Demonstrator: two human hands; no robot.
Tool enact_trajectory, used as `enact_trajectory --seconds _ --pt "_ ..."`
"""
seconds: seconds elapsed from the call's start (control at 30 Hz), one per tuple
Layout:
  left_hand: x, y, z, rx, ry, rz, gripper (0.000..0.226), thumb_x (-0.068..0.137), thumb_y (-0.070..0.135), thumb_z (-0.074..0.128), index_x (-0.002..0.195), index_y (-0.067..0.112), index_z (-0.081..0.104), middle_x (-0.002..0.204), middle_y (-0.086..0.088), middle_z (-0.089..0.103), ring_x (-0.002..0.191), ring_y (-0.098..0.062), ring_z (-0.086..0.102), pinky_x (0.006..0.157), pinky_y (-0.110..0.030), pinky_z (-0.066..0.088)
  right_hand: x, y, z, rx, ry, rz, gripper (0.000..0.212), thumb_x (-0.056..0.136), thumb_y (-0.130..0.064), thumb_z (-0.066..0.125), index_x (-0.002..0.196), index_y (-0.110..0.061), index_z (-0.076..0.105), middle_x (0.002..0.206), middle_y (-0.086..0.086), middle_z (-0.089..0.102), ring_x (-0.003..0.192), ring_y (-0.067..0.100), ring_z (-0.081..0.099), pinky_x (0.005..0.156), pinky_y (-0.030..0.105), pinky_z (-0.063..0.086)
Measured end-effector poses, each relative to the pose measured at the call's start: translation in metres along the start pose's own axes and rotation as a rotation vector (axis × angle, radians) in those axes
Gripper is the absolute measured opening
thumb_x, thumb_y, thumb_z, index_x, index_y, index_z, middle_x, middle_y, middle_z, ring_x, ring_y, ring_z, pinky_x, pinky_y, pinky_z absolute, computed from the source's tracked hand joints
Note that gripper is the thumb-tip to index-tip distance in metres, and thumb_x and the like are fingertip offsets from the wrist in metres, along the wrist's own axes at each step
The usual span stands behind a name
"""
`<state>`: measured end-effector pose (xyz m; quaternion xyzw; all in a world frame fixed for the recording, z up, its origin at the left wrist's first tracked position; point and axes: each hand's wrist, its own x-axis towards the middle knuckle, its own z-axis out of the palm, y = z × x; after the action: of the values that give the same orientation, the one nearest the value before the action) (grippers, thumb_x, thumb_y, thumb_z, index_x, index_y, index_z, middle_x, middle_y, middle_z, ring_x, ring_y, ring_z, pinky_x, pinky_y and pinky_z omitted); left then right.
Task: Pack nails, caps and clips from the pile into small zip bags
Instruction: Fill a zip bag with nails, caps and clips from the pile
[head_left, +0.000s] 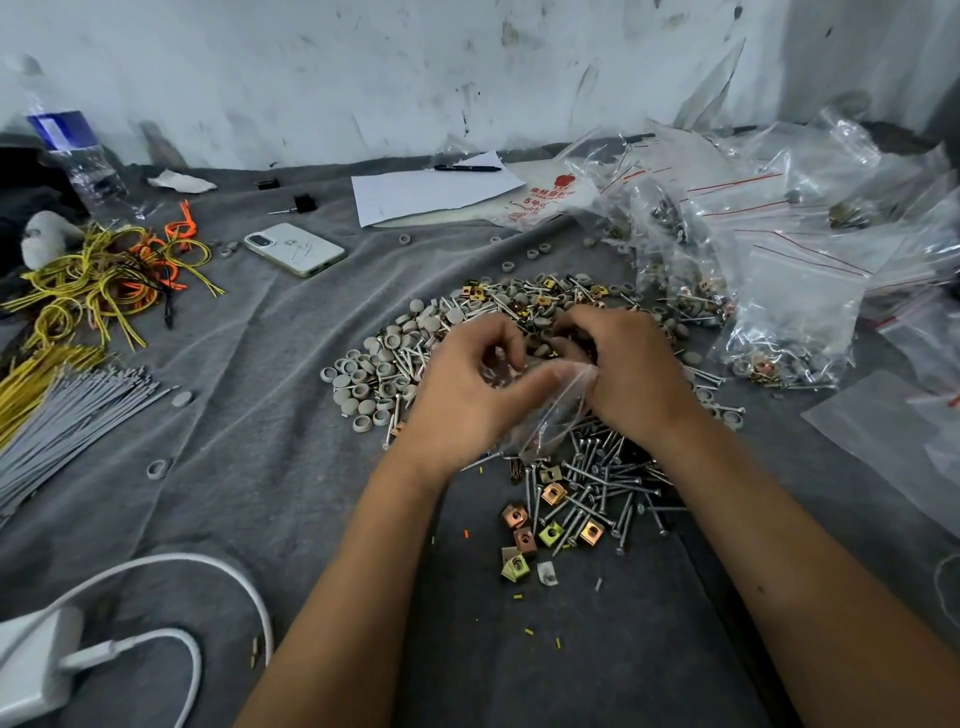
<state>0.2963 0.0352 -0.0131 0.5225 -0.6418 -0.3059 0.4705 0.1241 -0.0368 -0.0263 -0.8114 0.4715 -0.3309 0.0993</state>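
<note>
Both hands meet over the pile (519, 332) at the worktop's (249, 415) centre; left hand (467, 384) pinches the mouth of a clear zip bag (550, 415), fingers curled; right hand (623, 369) curled at the bag's opening, contents of its grip not discernible; grey caps (374, 369) left of the hands; nails (597, 483) and clips (550, 519) nearer the front edge; filled bags (779, 291) toward the right edge; phone (294, 249) and cable ties (67, 415) toward the left.

phone (294, 249) left of pile (467, 332)
</note>
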Motion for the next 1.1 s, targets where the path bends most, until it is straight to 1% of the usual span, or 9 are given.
enact_trajectory --seconds 0.07,0.13,0.3,0.4,0.6,0.73,0.83,1.0,1.1 --pt "0.0 0.001 0.001 0.288 -0.084 0.125 0.056 0.068 0.058 0.086 0.081 0.015 0.052 0.09 -0.005 0.057 0.088 -0.023 0.051 0.074 -0.032 0.043 -0.001 0.002 0.001 -0.026 -0.04 0.005 0.01 0.098 -0.021 0.066 0.104 -0.015 0.071 0.095 0.002 0.074 0.082 0.019 0.068 0.074 0.042 0.058" --pt "0.001 0.001 0.001 0.433 -0.12 0.177 0.054 0.064 0.052 0.09 0.08 0.018 0.051 0.091 0.002 0.053 0.09 -0.017 0.043 0.074 -0.026 0.036 -0.001 0.003 0.002 -0.024 -0.036 0.007 0.009 0.098 -0.019 0.065 0.103 -0.016 0.071 0.094 0.002 0.074 0.082 0.021 0.068 0.074 0.043 0.057" --pt "0.002 -0.005 -0.004 0.286 -0.082 0.104 0.017 0.077 0.027 0.068 0.072 0.017 0.055 0.069 0.006 0.055 0.063 -0.011 0.048 0.059 -0.034 0.039 -0.001 0.007 -0.001 0.022 0.011 0.038 0.011 0.098 -0.015 0.066 0.107 -0.016 0.073 0.096 0.002 0.075 0.082 0.016 0.068 0.075 0.03 0.054" --pt "0.004 -0.01 -0.007 0.215 0.011 0.005 0.018 0.083 0.027 0.063 0.073 0.012 0.061 0.063 -0.005 0.061 0.056 -0.016 0.051 0.054 -0.036 0.04 0.0 0.006 -0.005 0.114 -0.032 0.037 0.011 0.098 -0.016 0.066 0.105 -0.017 0.074 0.095 -0.004 0.074 0.084 0.01 0.066 0.077 0.026 0.053" --pt "0.007 -0.014 -0.014 -0.174 0.136 -0.198 0.035 0.097 0.003 0.059 0.067 0.017 0.071 0.06 0.0 0.064 0.047 -0.01 0.054 0.045 -0.021 0.041 -0.003 -0.002 -0.01 0.252 -0.138 -0.02 0.007 0.096 -0.026 0.07 0.097 -0.022 0.075 0.089 -0.016 0.071 0.084 -0.003 0.064 0.069 0.006 0.044" --pt "0.01 -0.007 -0.021 -0.597 0.19 -0.33 0.024 0.101 0.004 0.05 0.085 0.008 0.067 0.07 -0.006 0.065 0.054 -0.014 0.056 0.048 -0.026 0.045 -0.005 -0.002 -0.009 0.246 -0.198 -0.048 0.011 0.093 -0.032 0.074 0.093 -0.022 0.078 0.085 -0.014 0.073 0.08 -0.001 0.065 0.072 0.012 0.049" --pt "0.008 -0.001 -0.03 -1.107 0.068 -0.367 0.014 0.096 0.003 0.042 0.1 0.001 0.056 0.082 -0.012 0.062 0.055 -0.01 0.056 0.042 -0.017 0.046 -0.005 -0.002 -0.009 0.286 -0.172 -0.045 0.014 0.095 -0.033 0.071 0.094 -0.02 0.078 0.086 -0.011 0.073 0.081 0.003 0.066 0.07 0.016 0.048" --pt "0.005 0.003 -0.034 -1.298 -0.163 -0.429 0.031 0.09 0.01 0.038 0.082 0.001 0.066 0.075 -0.007 0.054 0.04 -0.002 0.04 0.033 -0.01 0.035 -0.003 -0.004 -0.01 0.532 -0.212 0.042 0.023 0.103 -0.034 0.058 0.122 -0.025 0.068 0.107 -0.012 0.071 0.088 -0.01 0.064 0.073 0.009 0.046" --pt "0.006 0.001 -0.036 -1.417 -0.202 -0.508 0.023 0.09 0.014 0.038 0.096 0.0 0.056 0.075 -0.005 0.046 0.045 -0.001 0.028 0.034 -0.012 0.04 -0.006 -0.013 -0.003 0.696 -0.372 0.037 0.05 0.096 -0.046 0.061 0.143 -0.031 0.052 0.135 -0.01 0.064 0.125 0.0 0.058 0.099 0.028 0.05"
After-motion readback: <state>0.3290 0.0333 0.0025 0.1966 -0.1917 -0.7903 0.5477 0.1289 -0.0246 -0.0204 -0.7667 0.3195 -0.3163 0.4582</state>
